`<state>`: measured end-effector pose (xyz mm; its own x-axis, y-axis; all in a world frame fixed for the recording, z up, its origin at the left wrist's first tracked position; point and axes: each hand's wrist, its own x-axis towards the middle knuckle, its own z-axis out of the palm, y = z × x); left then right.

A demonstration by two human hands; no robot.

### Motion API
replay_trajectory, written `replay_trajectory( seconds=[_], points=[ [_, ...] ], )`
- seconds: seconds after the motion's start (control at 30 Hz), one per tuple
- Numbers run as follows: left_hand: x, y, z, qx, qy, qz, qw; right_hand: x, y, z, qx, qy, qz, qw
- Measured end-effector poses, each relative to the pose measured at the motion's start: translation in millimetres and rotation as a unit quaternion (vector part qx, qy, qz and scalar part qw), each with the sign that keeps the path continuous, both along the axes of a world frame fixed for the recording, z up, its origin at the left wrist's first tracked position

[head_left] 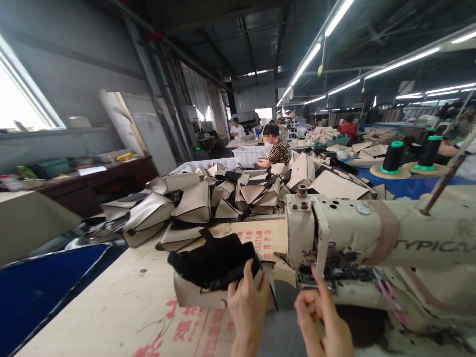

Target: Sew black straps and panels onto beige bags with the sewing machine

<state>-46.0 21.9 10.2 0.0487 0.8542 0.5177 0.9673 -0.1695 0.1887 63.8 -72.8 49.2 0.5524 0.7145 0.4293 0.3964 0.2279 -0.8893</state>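
Observation:
A beige handbag (197, 292) with black edging and a black lining stands on the wooden table, its mouth gaping upward. My left hand (247, 295) grips its right end, with fingers over the rim and thumb outside. Right of it, my right hand (325, 320) is raised before the sewing machine (345, 233). Its index finger stretches up to the needle area, while the other fingers bend loosely; I see nothing in them. Whether that fingertip touches the machine I cannot tell. The far fingers of my left hand are partly hidden inside the bag.
Many beige bags (193, 201) are heaped behind the table (122, 292). Pink-handled scissors or snips (392, 297) lie against the machine. Black thread cones (393, 157) stand at the right. A blue bin or sheet (52, 292) is at the left. Co-workers (278, 148) sit farther back.

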Motion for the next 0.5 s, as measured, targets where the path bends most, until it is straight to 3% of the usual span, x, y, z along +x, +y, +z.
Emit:
replay_trajectory(
  seconds=[0.07, 0.13, 0.23, 0.33, 0.43, 0.5],
  points=[
    [-1.0, 8.0, -0.5, 0.007, 0.004, 0.013, 1.000, -11.7, 19.1, -1.1, 0.038, 0.059, 0.026, 0.997],
    [-1.6, 14.1, -4.2, 0.037, 0.007, 0.006, 0.999, -12.7, 33.1, -8.5, 0.083, 0.035, 0.014, 0.996],
    [2.7, 24.7, -14.1, 0.126, 0.003, -0.050, 0.991, 12.9, 41.4, -24.0, 0.147, -0.186, -0.011, 0.972],
    [1.2, 42.4, -18.9, 0.186, 0.016, -0.097, 0.978, 56.1, 31.0, -30.5, 0.162, -0.363, 0.052, 0.916],
    [-26.4, 58.2, -14.6, 0.203, 0.063, -0.064, 0.975, 78.7, 10.0, -30.6, 0.154, -0.373, 0.070, 0.912],
    [-56.6, 57.5, -8.1, 0.216, 0.095, -0.050, 0.970, 69.6, 0.7, -32.4, 0.150, -0.373, 0.047, 0.914]
  ],
)
